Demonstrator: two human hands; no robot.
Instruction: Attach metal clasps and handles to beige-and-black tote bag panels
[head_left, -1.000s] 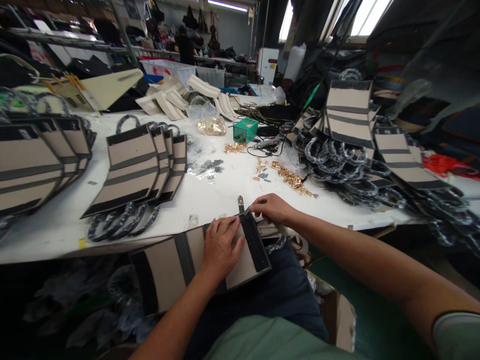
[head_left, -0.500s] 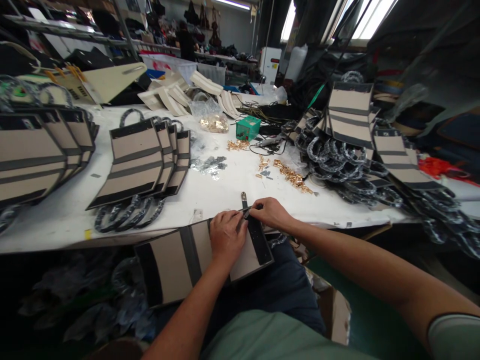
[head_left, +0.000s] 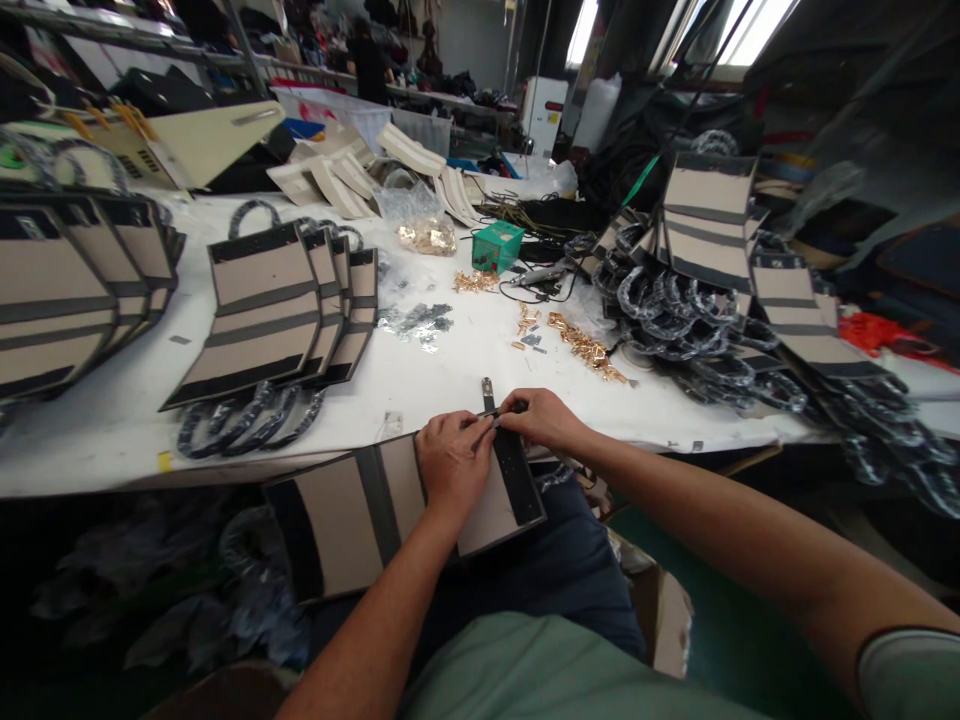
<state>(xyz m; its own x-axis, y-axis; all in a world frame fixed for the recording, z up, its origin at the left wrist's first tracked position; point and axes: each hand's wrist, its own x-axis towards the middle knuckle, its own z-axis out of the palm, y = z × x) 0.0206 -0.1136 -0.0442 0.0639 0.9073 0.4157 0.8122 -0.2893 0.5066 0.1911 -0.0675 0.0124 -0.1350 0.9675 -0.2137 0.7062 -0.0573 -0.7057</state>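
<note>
A beige bag panel [head_left: 341, 520] with black strips slants across my lap, its far edge by the table's front edge. My left hand [head_left: 452, 460] lies on top of it, fingers curled together and pressing near the far edge. Just beside, my right hand [head_left: 541, 418] pinches something small and dark at the panel's black end strip [head_left: 517, 480]; the fingers hide most of it. A small grey metal piece [head_left: 493, 422] shows between the fingertips of both hands. Beyond them a short dark strap with a metal fitting [head_left: 487, 390] sticks out onto the table.
Stacked bag panels [head_left: 259, 310] with plastic-wrapped handles stand left, and more panels [head_left: 709, 220] are piled right. On the white table [head_left: 450, 375] lie gold-coloured fittings [head_left: 585, 345], thin silvery plates [head_left: 420, 325] and a green box [head_left: 496, 246] with a wired tool. Another person [head_left: 369, 65] is far back.
The view has shifted slightly. Both hands stay at the panel's far edge, and the grey metal piece between the fingertips shows a little more clearly.
</note>
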